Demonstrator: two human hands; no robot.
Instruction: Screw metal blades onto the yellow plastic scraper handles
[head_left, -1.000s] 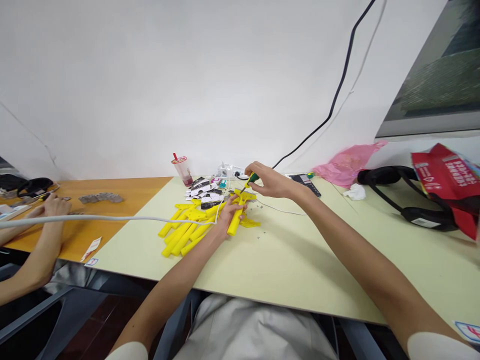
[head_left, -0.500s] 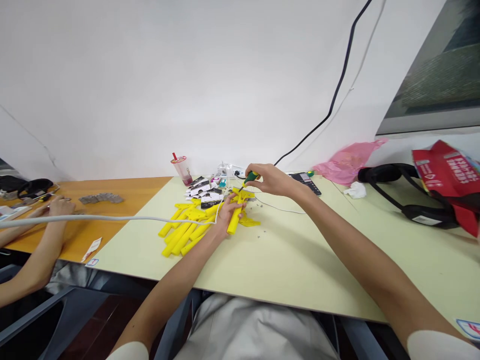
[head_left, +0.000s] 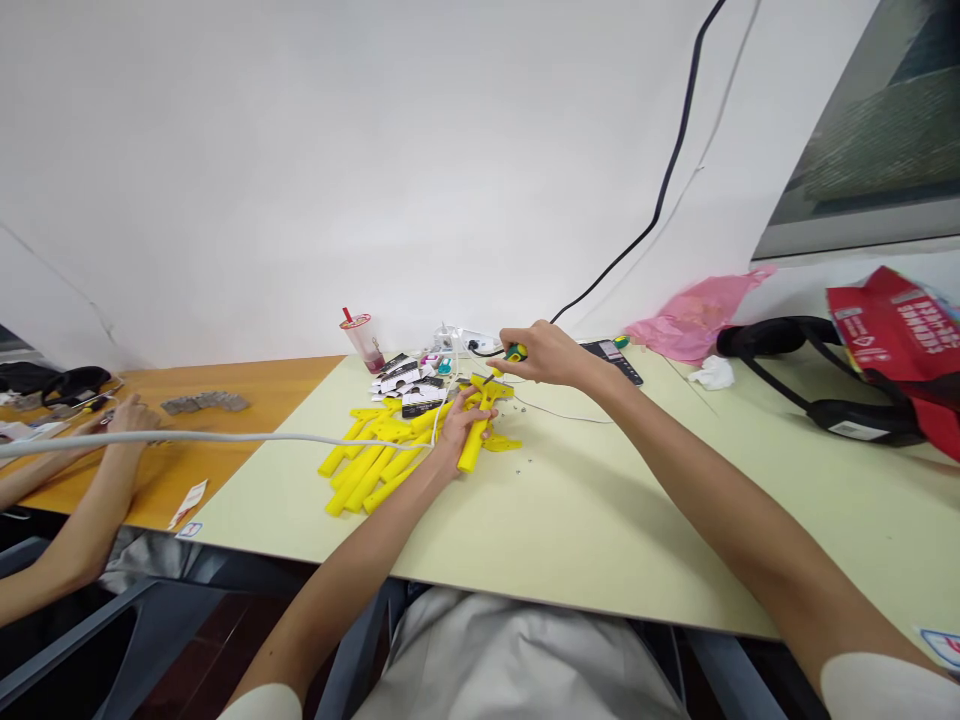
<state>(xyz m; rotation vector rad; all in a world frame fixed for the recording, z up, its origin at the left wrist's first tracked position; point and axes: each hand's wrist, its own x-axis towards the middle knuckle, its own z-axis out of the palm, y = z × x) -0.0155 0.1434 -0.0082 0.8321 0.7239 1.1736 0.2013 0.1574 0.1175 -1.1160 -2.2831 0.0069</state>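
well, the right grip [head_left: 549, 354] curls around a screwdriver [head_left: 516, 353].

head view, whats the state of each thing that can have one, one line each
left hand, closed around yellow piece
right hand, gripping screwdriver
yellow piece, held, handle end toward the person
screwdriver, tip down at the piece's far end
yellow pile, loosely heaped
screws, loose, scattered
cup, standing, straw in, some red drink at the bottom
calculator, flat, display unreadable
pink bag, crumpled
tissue, crumpled
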